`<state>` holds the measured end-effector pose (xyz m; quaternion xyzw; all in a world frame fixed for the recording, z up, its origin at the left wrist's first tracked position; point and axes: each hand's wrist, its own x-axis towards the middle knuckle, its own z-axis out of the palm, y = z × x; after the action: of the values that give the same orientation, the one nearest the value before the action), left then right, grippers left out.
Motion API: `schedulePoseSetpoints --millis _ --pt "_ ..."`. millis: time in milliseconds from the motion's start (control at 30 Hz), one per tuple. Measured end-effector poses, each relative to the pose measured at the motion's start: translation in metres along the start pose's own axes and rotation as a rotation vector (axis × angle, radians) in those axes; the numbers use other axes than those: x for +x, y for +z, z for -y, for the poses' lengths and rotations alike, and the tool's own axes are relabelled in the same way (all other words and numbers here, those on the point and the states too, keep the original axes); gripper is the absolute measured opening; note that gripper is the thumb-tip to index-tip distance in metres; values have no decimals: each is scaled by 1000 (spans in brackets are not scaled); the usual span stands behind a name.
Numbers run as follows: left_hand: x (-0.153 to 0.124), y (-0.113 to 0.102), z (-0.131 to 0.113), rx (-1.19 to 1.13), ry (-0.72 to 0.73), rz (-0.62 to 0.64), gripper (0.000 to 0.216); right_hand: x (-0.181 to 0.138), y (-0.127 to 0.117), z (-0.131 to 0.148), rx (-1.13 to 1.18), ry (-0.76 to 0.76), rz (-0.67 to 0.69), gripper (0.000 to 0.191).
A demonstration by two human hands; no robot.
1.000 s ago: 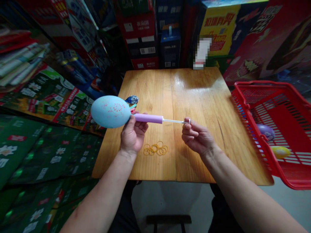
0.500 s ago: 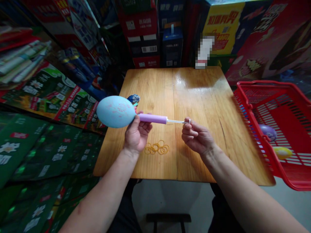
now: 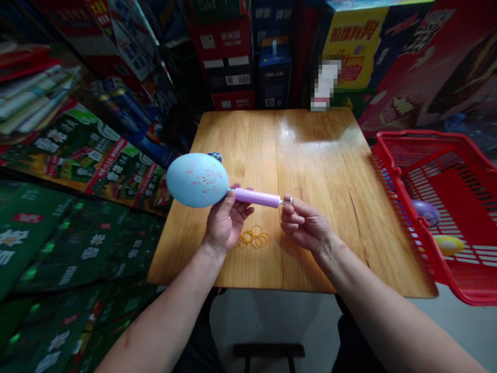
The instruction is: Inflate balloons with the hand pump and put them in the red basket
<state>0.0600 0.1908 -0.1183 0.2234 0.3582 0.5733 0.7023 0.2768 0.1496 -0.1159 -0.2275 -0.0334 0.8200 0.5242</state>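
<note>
A light blue balloon [image 3: 198, 180] with a pink print sits inflated on the nozzle end of a purple balloon pump [image 3: 258, 198]. My left hand [image 3: 227, 220] is closed around the balloon's neck and the pump's nozzle end, thumb on top. My right hand [image 3: 305, 223] grips the pump's white handle, and only a short bit of the rod shows outside the barrel. Below the pump, several yellow rubber bands [image 3: 254, 238] lie on the wooden table [image 3: 318, 171], partly covered by my left hand. A dark patterned item [image 3: 216, 156] shows behind the balloon, mostly hidden.
At the right stands a red basket [image 3: 446, 272] with a purple balloon [image 3: 427, 212] and a yellow balloon [image 3: 449, 245] inside. Green cartons [image 3: 77, 243] are stacked along the left. More boxes [image 3: 229, 44] line the far table edge. A dark stool [image 3: 268, 350] is below.
My right hand has pushed the handle left, so the rod has slid almost fully into the barrel. My left hand, the pump and the balloon have shifted slightly right.
</note>
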Motion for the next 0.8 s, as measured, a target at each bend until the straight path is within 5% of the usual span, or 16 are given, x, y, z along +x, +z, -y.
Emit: schedulePoseSetpoints --millis 300,533,800 --pt "10 -8 -23 -30 66 -16 30 -5 5 16 -32 -38 17 11" --pt "-3 -1 0 10 -47 36 31 1 1 -5 -95 32 19 24" --pt "6 -4 -15 -37 69 -7 29 -5 3 13 -46 -62 34 13"
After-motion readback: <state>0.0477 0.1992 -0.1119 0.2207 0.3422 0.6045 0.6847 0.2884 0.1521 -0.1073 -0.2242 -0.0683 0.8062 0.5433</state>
